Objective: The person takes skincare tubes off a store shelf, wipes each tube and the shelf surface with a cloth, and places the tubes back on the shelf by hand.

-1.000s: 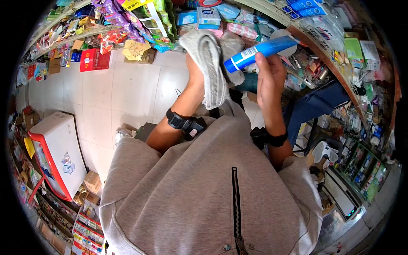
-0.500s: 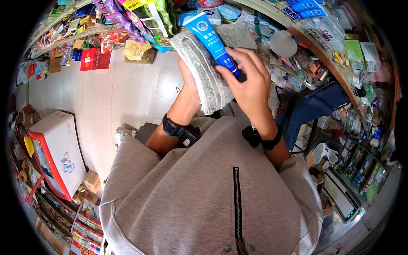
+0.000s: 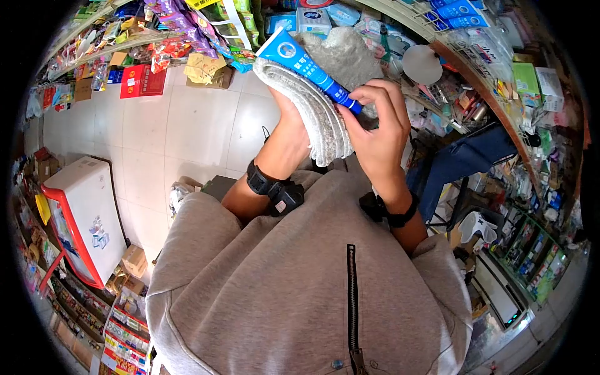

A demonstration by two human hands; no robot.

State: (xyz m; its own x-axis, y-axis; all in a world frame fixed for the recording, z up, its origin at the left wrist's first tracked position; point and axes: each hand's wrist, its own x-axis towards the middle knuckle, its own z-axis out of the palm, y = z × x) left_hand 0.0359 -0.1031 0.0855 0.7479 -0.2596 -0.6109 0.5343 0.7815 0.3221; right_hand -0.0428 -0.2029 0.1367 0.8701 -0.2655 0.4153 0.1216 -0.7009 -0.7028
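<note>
A folded grey towel [image 3: 310, 120] is held up in front of my chest by my left hand [image 3: 292, 128], which grips it from the left and below; the fingers are hidden behind the cloth. Across the towel slants a blue squeeze tube [image 3: 307, 67] with white lettering, its flat end up and to the left. My right hand [image 3: 382, 128] pinches the tube's dark blue cap end between thumb and fingers. Another part of the grey cloth [image 3: 350, 56] spreads out behind the tube.
Shelves of packaged goods curve along the top and right, with more blue tubes [image 3: 459, 14] at upper right. A white and red chest freezer [image 3: 90, 219] stands at left on the tiled floor. Dark blue fabric [image 3: 462, 159] hangs at right.
The towel's front layers have curled and fanned more, and the cloth behind has spread. Both hands and the tube have shifted slightly right and down.
</note>
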